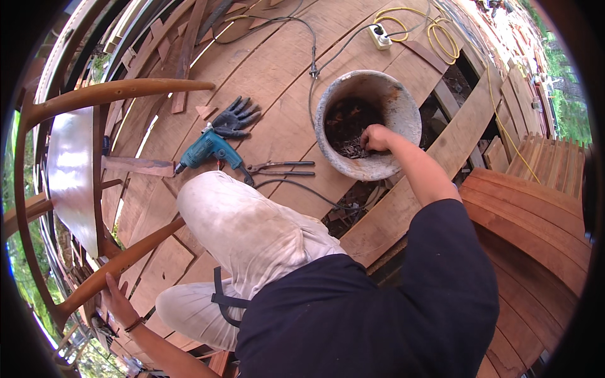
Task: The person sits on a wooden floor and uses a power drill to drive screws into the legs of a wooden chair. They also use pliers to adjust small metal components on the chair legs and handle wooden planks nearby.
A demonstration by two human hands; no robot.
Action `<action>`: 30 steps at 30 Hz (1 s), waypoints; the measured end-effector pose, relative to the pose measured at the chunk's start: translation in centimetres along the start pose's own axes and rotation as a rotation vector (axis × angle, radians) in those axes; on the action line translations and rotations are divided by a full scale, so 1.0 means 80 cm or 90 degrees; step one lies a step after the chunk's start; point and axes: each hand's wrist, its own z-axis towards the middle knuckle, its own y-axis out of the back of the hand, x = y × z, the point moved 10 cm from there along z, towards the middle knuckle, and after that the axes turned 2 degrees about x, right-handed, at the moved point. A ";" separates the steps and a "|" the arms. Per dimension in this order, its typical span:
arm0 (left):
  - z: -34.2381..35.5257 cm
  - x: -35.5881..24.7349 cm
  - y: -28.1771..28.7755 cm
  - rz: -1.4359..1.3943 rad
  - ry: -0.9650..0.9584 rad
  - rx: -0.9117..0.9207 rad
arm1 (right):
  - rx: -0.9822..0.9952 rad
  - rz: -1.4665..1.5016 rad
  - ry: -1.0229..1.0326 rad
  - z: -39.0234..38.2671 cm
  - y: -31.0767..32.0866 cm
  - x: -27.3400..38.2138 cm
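My left hand point(120, 302) holds the lower wooden leg point(142, 249) of an upturned brown chair frame point(22, 176), which has a shiny pale panel point(69, 176) at the left. My right hand point(377, 138) reaches into a stained, pale bucket point(400, 113), fingers closed at small metal pieces point(353, 149), screws or nails, on its dark bottom; what they grip is hidden. Left of the bucket lie a teal power drill point(205, 149), a dark grey glove point(234, 116) and long-handled metal pliers point(283, 165) on the plank floor. My knee, in pale trousers, is just below the drill.
A power strip point(379, 36), coiled yellow cord point(444, 41) and dark cables point(293, 22) lie at the back. Loose wood scraps point(183, 44) are at upper left. Gaps point(435, 113) open between planks right of the bucket. Curved reddish slatted wood point(529, 220) stands at my right.
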 end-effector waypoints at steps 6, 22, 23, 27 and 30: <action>0.000 0.007 0.004 -0.027 -0.002 -0.014 | -0.042 -0.136 -0.027 -0.016 0.006 0.023; -0.004 -0.009 -0.001 -0.051 -0.041 -0.030 | -0.076 -0.163 -0.046 -0.031 0.005 0.025; -0.004 -0.009 -0.006 -0.063 -0.040 -0.022 | -0.073 -0.158 -0.049 -0.030 0.003 0.015; -0.006 0.008 -0.009 -0.073 -0.043 -0.019 | -0.225 0.008 -0.004 -0.039 0.053 0.037; -0.022 0.010 -0.008 -0.032 -0.026 -0.024 | -0.409 0.057 0.105 -0.068 0.103 0.106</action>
